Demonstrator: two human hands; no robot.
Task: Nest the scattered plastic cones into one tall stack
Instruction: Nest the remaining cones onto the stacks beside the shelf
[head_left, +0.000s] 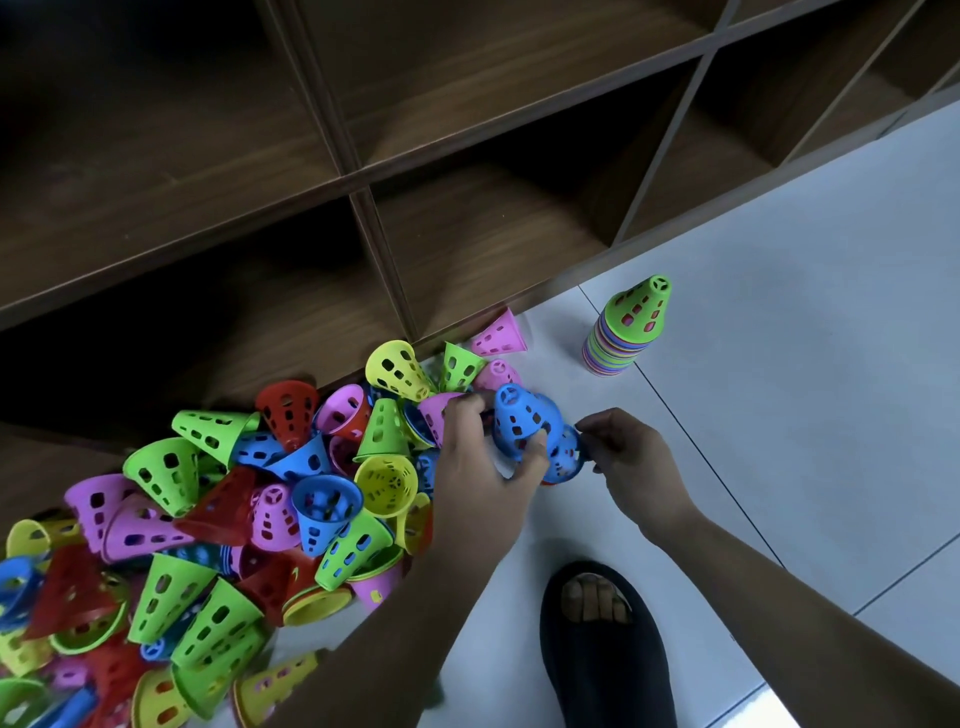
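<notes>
Head view, looking down at a pale tiled floor (779, 364). Both hands meet just right of the pile (208, 519) of loose cones: green, red, pink, yellow and blue, lying every way against the foot of a dark wooden shelf unit (363, 182).

Left hand (483, 467): fingers and thumb curled round a blue cone (519, 421), tip tilted up and away toward the shelf.

Right hand (636, 457): fingertips pinching the rim of a second blue cone (565, 460), mouth turned toward me. The 2 blue cones touch. Whether 1 is already seated in the other, I cannot tell.

Stack (621, 338): upright on the floor, beyond the hands and to their right, well apart from the pile. It is capped by a green cone (639, 306), tip up. Many coloured rims sit below it, too many to count.

Key relation: the stack's long axis is vertical and the held cones lie tilted. I judge they need righting, mouth down, before going over the green tip. The right hand is nearer the stack.

Black slipper (605, 649) on a foot, on the near side of the hands.

No brand, label or writing readable anywhere.
</notes>
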